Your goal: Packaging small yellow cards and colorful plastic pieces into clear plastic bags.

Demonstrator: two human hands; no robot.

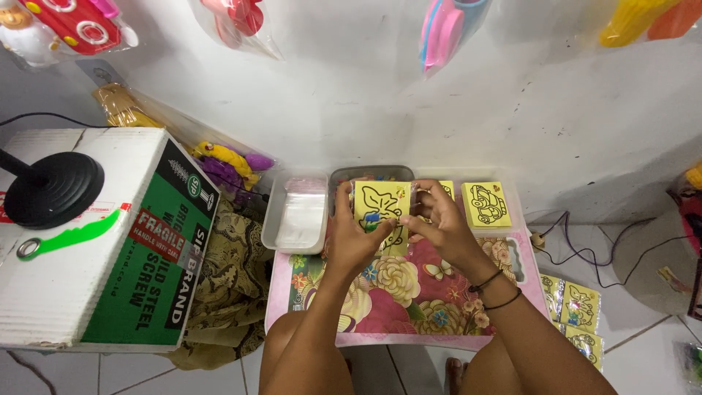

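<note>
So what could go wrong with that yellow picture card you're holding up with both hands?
The yellow card is pinched only at its edges by the left hand and right hand, so it might bend or slip onto the floral tray. The stack of clear bags sits in an open white tray close by the left hand; an elbow or hand could perhaps scatter them.

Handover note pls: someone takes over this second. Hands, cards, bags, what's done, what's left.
Left hand and right hand both grip one yellow picture card above the floral tray.
More yellow cards lie stacked at the tray's far right; clear bags sit in the white tray.
Bagged cards lie on the floor at right.
Held card appears not bagged yet.
</note>
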